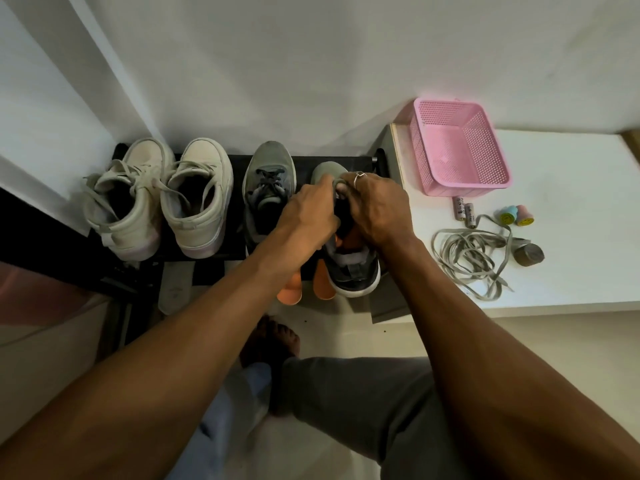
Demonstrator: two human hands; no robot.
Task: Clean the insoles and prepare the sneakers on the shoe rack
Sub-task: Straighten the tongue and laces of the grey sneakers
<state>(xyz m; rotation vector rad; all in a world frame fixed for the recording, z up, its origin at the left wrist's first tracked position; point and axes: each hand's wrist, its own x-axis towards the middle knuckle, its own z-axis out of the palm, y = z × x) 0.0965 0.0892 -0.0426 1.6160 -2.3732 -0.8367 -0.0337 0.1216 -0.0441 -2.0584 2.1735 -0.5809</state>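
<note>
On the black shoe rack (204, 254) stand two white high-top sneakers (157, 199) at the left and a grey sneaker (266, 181) with dark laces beside them. Further right, a second grey sneaker (349, 268) with a dark heel and an orange lining sits under both hands. My left hand (308, 213) and my right hand (375, 209) meet over its tongue, and their fingers pinch the grey upper near the toe. Two orange insoles (304, 289) stick out below the rack edge, and a pale insole (175, 285) lies lower left.
A white cabinet top (571, 271) to the right carries a pink mesh basket (460, 150), a heap of loose grey laces (474, 254), two batteries (464, 211), two small round stampers (517, 216) and a grey roll (528, 254). My bare foot (270, 341) stands on the floor below.
</note>
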